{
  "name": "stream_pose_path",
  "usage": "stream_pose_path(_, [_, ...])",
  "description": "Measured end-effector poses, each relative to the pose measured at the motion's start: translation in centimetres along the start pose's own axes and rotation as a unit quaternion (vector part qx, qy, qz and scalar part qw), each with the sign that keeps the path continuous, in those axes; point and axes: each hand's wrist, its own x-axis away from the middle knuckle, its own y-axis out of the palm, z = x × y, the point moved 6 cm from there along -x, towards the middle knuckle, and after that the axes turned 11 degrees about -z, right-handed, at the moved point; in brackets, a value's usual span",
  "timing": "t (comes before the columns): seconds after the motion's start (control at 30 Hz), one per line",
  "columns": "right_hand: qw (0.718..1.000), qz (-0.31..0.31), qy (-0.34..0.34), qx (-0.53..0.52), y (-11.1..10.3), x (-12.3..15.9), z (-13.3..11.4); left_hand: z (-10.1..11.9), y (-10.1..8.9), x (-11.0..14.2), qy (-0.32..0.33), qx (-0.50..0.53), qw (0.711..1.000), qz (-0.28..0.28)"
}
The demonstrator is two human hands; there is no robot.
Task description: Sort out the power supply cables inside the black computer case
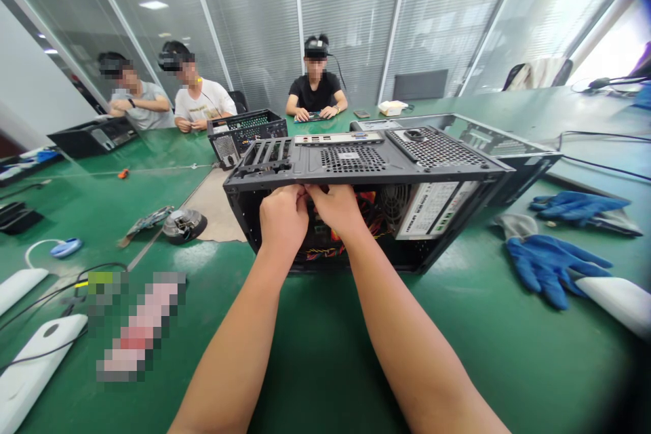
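A black computer case [350, 161] lies in front of me, its open side facing me and its vented rear panel upward. My left hand [283, 218] reaches into the opening near the expansion slots, its fingers curled closed. Beside it, my right hand [336, 209] is also closed, with the fingertips of both hands close together under the case edge. Whatever they grip is hidden. Inside, red and yellow cables [333, 252] run below and behind my hands. To their right sit a round fan [395, 202] and a power supply [432, 210] with a white label.
Blue work gloves [552, 261] lie at right. A round heatsink fan [184, 225] and a small circuit board [146, 225] rest at left. Another case [247, 132] stands behind. Across the green table [167, 183] several people sit, one with hands [316, 115] on a board.
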Motion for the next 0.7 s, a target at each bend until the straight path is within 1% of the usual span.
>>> stream_pose_path(0.23, [0.999, 0.010, -0.006, 0.032, -0.2, 0.1, -0.7, -0.2, 0.2, -0.1, -0.002, 0.016, 1.000, -0.001])
stream_pose_path(0.33, [1.000, 0.010, -0.011, 0.024, -0.2, 0.1, -0.7, -0.2, 0.1, 0.0, -0.022, 0.017, 1.000, -0.002])
stream_pose_path(0.5, [1.000, 0.007, 0.000, -0.005, 0.0, 0.0, -0.1, -0.3, -0.3, 0.2, -0.063, -0.034, 0.997, -0.005])
stream_pose_path(0.7, [1.000, 0.009, 0.012, -0.011, 0.1, 0.1, 0.3, 0.0, -0.6, 0.3, -0.064, -0.083, 0.995, -0.005])
